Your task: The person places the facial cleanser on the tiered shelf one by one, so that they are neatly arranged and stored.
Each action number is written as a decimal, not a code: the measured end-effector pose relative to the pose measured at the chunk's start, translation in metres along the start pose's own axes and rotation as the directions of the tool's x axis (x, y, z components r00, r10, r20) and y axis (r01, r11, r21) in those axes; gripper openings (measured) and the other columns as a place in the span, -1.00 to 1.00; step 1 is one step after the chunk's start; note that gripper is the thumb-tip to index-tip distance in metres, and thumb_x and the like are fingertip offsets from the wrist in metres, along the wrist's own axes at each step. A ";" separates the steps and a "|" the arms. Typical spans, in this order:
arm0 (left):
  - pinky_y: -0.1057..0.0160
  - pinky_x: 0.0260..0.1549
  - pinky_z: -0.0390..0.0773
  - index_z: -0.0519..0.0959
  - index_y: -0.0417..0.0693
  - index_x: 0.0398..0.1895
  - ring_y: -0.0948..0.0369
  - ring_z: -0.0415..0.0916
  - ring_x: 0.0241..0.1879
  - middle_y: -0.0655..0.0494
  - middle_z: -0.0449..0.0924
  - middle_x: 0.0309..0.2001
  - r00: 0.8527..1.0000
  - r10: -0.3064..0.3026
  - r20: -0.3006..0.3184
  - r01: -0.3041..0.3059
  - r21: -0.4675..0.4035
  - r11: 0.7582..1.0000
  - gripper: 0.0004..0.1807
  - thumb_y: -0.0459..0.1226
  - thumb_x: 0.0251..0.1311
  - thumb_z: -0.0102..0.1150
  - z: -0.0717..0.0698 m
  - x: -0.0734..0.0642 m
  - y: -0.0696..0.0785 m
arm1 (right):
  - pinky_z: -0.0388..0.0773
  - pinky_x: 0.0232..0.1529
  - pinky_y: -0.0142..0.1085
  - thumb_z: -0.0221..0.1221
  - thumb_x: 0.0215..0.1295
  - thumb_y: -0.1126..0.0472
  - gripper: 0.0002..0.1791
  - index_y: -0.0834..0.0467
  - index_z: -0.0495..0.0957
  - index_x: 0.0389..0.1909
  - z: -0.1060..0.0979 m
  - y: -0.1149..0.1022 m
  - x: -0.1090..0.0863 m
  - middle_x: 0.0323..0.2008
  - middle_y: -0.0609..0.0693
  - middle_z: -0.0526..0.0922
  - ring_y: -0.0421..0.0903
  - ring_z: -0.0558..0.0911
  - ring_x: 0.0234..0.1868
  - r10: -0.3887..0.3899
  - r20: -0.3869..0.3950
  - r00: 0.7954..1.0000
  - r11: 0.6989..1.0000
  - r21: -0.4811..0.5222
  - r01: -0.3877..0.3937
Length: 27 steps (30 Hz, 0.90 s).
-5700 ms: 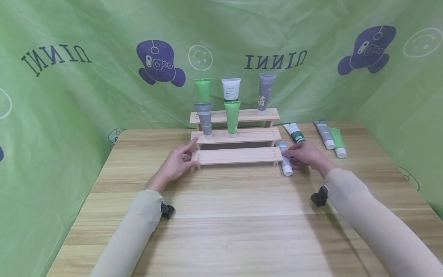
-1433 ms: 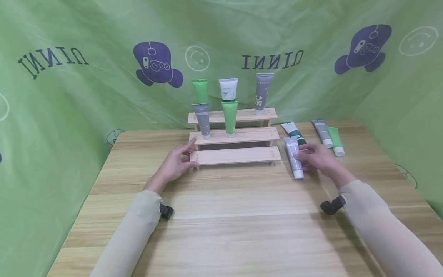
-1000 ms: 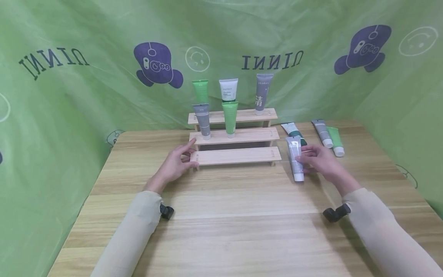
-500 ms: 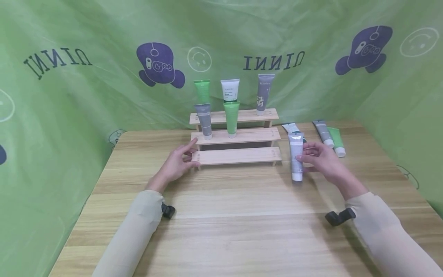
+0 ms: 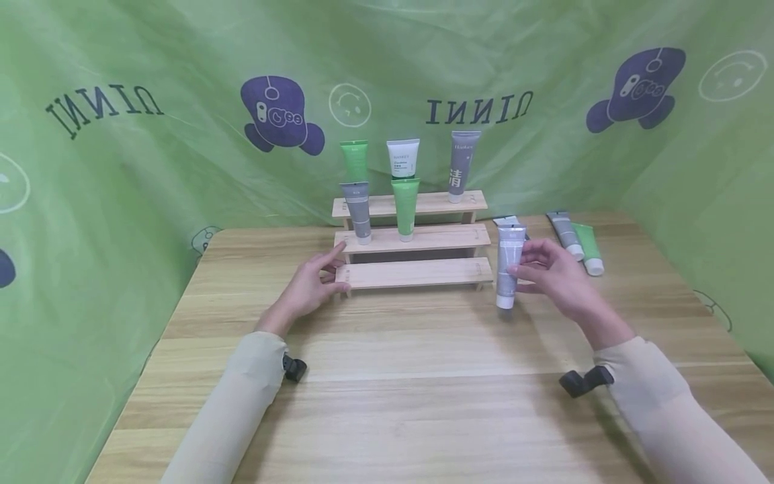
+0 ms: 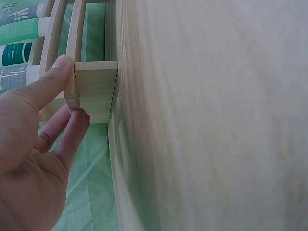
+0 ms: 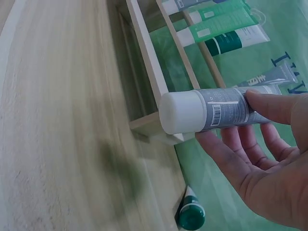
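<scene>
My right hand pinches a grey squeeze tube between thumb and fingers, just right of the lowest step. In the head view the tube is nearly upright, its white cap downward and apart from the tabletop. My left hand grips the left end of the three-step wooden rack; in the left wrist view the thumb lies on the plank and fingers touch from below. The middle step bears a grey tube and a green tube. Behind them stand a green tube, a white tube and a purple-grey tube.
On the table right of the rack lie a grey tube and a green tube. A white-and-green tube lies behind the held one, mostly hidden in the head view. Green printed cloth encloses the back and sides.
My right hand has picked up the grey tube from beside the rack, drawn it rightward, stood it nearly upright, and now brought it back slightly left and up. My left hand stays put.
</scene>
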<state>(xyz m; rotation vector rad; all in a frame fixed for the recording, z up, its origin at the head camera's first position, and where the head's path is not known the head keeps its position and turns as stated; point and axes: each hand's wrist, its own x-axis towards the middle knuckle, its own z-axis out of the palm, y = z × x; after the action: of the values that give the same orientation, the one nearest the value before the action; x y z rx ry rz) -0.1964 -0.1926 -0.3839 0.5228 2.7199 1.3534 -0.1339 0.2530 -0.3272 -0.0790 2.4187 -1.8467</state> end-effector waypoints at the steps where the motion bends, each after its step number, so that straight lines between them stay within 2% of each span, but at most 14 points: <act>1: 0.23 0.20 0.57 0.16 0.19 0.57 0.00 0.45 0.17 -0.07 0.53 0.15 1.000 0.000 0.000 0.000 -0.002 1.000 0.05 -0.37 0.03 0.51 0.000 0.000 0.000 | 0.74 -0.03 -0.17 0.23 0.38 0.36 -0.46 0.39 0.20 0.25 0.001 -0.001 0.000 0.04 0.21 0.43 -0.17 0.61 -0.07 -0.006 -0.003 1.000 1.000 0.005 0.006; 5: 0.24 0.20 0.57 0.16 0.20 0.57 0.01 0.44 0.17 -0.07 0.52 0.15 1.000 -0.002 0.001 0.002 -0.011 1.000 0.05 -0.37 0.02 0.51 0.001 0.001 -0.001 | 0.74 -0.03 -0.17 0.26 0.36 0.34 -0.50 0.30 0.25 0.20 0.005 -0.007 0.001 0.04 0.20 0.45 -0.15 0.61 -0.05 -0.015 -0.017 1.000 1.000 0.013 0.015; 17: 0.26 0.20 0.56 0.17 0.19 0.57 0.00 0.45 0.17 -0.07 0.53 0.15 1.000 -0.003 -0.004 0.003 -0.012 1.000 0.04 -0.39 0.03 0.50 0.001 0.000 0.001 | 0.74 -0.03 -0.20 0.26 0.36 0.36 -0.58 0.24 0.30 0.11 0.014 -0.021 0.011 -0.01 0.14 0.49 -0.13 0.62 -0.05 -0.063 -0.032 0.997 0.997 0.049 0.064; 23: 0.24 0.21 0.56 0.16 0.20 0.57 -0.01 0.44 0.18 -0.08 0.52 0.16 1.000 -0.010 0.001 0.010 -0.017 1.000 0.04 -0.38 0.03 0.50 0.001 0.000 0.001 | 0.72 0.00 -0.21 0.25 0.35 0.39 -0.55 0.24 0.29 0.15 0.019 -0.025 0.019 0.02 0.15 0.45 -0.12 0.60 -0.03 -0.079 -0.042 0.996 0.994 0.078 0.082; 27: 0.25 0.21 0.56 0.16 0.20 0.57 0.00 0.44 0.18 -0.08 0.52 0.16 1.000 -0.013 0.002 0.013 -0.021 1.000 0.04 -0.38 0.03 0.50 0.001 0.000 0.001 | 0.71 0.03 -0.20 0.25 0.35 0.40 -0.53 0.23 0.27 0.17 0.022 -0.028 0.025 0.07 0.17 0.42 -0.09 0.58 0.01 -0.061 -0.052 0.997 0.993 0.094 0.066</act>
<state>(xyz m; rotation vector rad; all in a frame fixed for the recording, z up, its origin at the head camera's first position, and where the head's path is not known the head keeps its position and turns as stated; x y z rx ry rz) -0.1963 -0.1914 -0.3837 0.5034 2.7003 1.3758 -0.1573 0.2224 -0.3070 -0.1059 2.3822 -2.0117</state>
